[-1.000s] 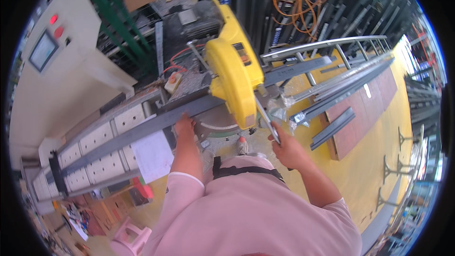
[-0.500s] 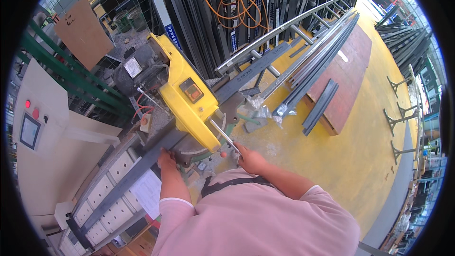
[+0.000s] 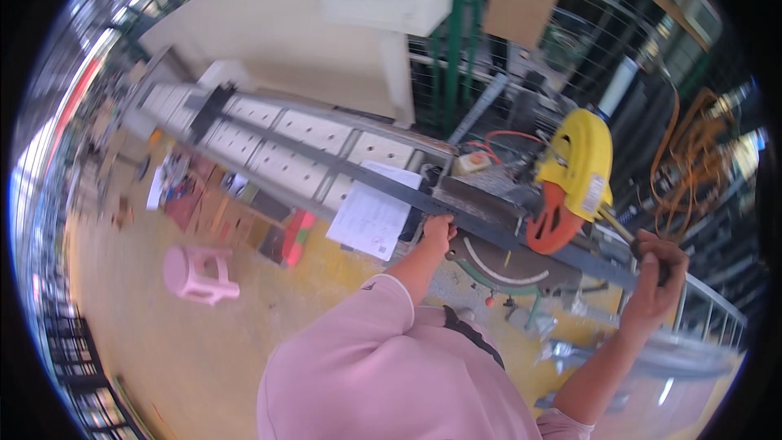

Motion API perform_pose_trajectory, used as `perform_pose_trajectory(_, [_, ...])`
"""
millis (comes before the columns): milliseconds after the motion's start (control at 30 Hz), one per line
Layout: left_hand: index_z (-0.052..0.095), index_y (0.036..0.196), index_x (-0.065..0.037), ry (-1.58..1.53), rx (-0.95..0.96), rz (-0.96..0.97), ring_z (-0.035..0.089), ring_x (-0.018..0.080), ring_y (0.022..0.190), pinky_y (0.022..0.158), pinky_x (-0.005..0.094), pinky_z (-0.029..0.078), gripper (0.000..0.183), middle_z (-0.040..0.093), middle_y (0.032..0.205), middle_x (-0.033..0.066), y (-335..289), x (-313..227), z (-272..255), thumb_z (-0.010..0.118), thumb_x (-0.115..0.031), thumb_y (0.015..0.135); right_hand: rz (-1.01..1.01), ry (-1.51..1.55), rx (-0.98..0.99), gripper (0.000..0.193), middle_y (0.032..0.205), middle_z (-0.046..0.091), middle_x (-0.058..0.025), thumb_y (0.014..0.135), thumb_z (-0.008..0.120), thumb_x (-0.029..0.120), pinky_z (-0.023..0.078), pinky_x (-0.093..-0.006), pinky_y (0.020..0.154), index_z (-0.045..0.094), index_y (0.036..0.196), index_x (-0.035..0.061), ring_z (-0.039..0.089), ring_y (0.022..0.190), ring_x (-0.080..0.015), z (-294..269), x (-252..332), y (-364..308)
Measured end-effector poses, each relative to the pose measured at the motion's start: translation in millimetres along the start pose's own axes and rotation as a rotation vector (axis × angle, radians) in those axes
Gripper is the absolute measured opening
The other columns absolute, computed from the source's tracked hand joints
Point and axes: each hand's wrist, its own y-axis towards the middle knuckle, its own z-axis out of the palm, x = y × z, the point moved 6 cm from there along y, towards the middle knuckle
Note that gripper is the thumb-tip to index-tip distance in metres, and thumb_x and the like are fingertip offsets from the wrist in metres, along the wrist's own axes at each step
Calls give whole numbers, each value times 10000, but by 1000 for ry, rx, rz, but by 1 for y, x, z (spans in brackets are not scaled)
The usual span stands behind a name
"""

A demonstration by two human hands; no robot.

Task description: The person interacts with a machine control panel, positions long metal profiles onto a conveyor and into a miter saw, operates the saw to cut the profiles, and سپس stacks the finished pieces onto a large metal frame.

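From the left grip (image 3: 440,228), a long dark bar (image 3: 318,153) blocks the line from 10 to 4 o'clock. The yellow saw (image 3: 582,151) stands in the way at 2 o'clock, and its orange guard (image 3: 555,218) at 3 overlaps the bar; contact cannot be told. At 9 o'clock, just beside, lies a paper sheet (image 3: 371,216). Bare desk (image 3: 375,148) panels leave a lane along the bar until a black crosspiece (image 3: 213,114), well apart at 10. Open air spans the floor (image 3: 163,358) at 8 o'clock, short of the pink stool (image 3: 195,273). Between the forearms, 5 o'clock is passable beyond the curved saw base (image 3: 497,273). From the right grip (image 3: 652,273), the saw handle (image 3: 617,224) blocks 10 o'clock and a ladder (image 3: 707,310) 4 o'clock.
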Motion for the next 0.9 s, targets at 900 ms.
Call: perform_pose_trajectory(900, [490,1325,-28,-273,-159,328,636,203,970,855,409,522,457,640,1150,79,-169,-79,-181,587,-322,988,-301,-496,1200,908,1346,482,-193,739,760,276,459,-489,961,307,1505,96,532,1170,-392,173,-176,-261])
